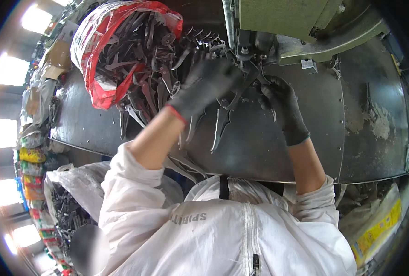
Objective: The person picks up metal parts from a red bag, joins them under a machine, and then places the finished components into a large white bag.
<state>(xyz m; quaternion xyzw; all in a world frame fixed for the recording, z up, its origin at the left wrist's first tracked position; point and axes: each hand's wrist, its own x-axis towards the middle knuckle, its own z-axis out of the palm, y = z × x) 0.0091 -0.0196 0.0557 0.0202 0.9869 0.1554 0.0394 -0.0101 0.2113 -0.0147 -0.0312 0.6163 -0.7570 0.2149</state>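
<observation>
The steel desk (312,112) spans the work area. On it stands the green machine (278,18), its tool head (245,53) pointing down between my hands. To the left, a red-and-white plastic sack (90,43) spills dark metal tool handles (147,92). My left hand (211,83), gloved, is blurred beside the head; its finger opening and any grip cannot be determined. My right hand (279,99), gloved, has its fingers closed on a steel hand-tool part (261,76), located just below the head. Recommended practice, in my judgement: keep the part flat and square, steady it from the side, fingertips clear of the head.
</observation>
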